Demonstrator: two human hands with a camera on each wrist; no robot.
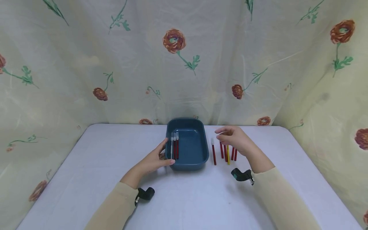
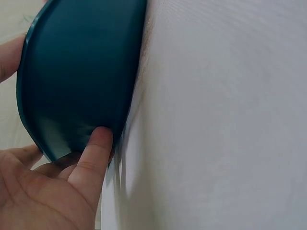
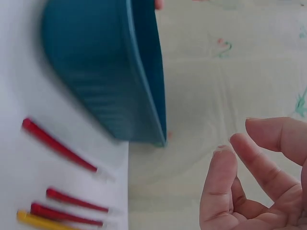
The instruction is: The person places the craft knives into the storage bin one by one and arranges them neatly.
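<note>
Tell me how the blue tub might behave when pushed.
The tub seems stiff, its walls standing without visible sag. It should probably slide rather than tip, its broad base resting on the table. The slim pens inside might roll, since there's bare space beside them.

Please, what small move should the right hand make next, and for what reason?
Probably the right grip should lower to pinch the lone red stick beside the blue bin. That grip is empty, this stick lies nearest the bin, apart from the other sticks, three similar ones are already inside, and the left grip holds the bin.
</note>
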